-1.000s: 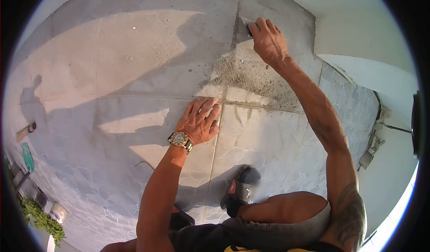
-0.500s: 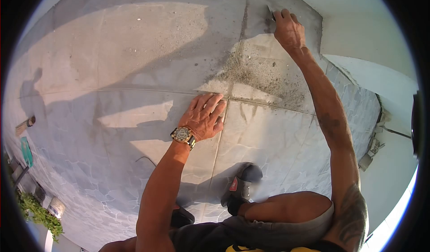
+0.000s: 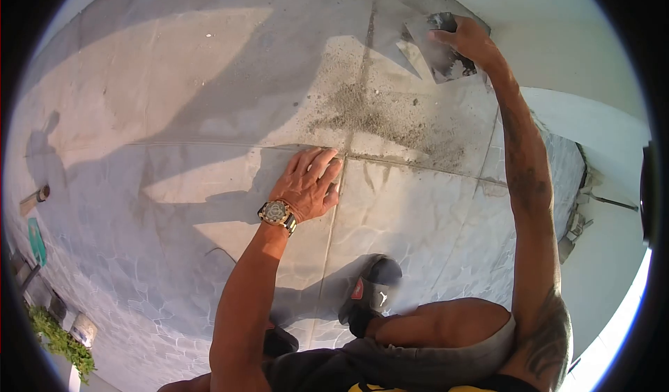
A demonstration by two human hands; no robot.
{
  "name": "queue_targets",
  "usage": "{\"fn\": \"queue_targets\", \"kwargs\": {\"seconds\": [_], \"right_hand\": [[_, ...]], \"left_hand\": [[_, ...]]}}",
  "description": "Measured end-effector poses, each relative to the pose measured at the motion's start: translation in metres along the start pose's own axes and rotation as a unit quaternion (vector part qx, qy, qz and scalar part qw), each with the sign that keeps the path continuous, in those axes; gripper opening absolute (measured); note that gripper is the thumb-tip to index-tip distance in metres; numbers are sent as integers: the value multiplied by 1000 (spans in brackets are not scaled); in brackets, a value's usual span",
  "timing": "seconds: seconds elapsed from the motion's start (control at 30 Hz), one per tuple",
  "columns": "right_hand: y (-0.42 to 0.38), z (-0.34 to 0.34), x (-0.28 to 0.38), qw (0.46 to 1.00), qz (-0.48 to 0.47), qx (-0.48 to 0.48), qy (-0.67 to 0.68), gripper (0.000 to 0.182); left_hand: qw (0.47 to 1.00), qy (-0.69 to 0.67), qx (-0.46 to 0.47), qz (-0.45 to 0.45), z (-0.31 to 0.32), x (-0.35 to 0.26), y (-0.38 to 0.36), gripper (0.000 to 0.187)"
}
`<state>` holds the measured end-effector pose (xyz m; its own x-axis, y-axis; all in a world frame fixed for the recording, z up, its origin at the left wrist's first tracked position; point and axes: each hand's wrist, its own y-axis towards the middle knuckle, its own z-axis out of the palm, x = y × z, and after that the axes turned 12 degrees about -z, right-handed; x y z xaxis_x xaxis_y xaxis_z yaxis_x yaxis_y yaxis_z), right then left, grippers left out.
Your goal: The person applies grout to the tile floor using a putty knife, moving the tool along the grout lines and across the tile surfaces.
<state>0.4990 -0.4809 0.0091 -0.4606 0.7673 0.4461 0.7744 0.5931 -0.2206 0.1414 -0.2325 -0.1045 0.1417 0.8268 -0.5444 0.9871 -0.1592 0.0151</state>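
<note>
My left hand, with a watch at its wrist, lies palm down on the tiled floor, fingers stretched out beside a grout joint. At the far right my right hand grips a flat, dark, smeared scraper, thumb on its face, tilted close over the floor near the wall. A pale, pointed flat piece shows just left of it. Between the hands, loose grey debris is scattered over the tiles and along the joint.
A white wall bounds the floor at the far right. At the left edge lie a wooden-handled brush and a green object, with plants below. Rubble sits along the right wall. My shoe is near the bottom.
My right hand has moved right and turned, so the scraper's broad face now shows instead of its edge. My left hand stays flat on the floor; the view has shifted slightly.
</note>
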Motion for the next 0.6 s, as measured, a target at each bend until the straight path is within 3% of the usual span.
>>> {"fn": "queue_targets", "kwargs": {"seconds": [0.13, 0.23, 0.37, 0.47, 0.5, 0.6], "right_hand": [[24, -2, -13, 995, 59, 54, -67, 46], [22, 2, -31, 998, -35, 13, 41, 45], [30, -30, -53, 962, 78, 42, 258, 52], [38, 31, -67, 997, -57, -36, -30, 50], [24, 18, -31, 990, -121, -68, -41, 52], [35, -15, -50, 996, 51, 42, 65, 59]], "left_hand": [[1000, -14, -6, -2, 2, 1, -1, 53], [1000, -12, -1, 0, 2, 1, 0, 54], [1000, -8, 0, -4, 2, 1, -5, 55], [1000, -14, -8, 1, 4, 1, 3, 55], [1000, -8, -8, -2, 3, 1, 4, 56], [1000, -5, 0, -3, 5, 0, -3, 56]]}}
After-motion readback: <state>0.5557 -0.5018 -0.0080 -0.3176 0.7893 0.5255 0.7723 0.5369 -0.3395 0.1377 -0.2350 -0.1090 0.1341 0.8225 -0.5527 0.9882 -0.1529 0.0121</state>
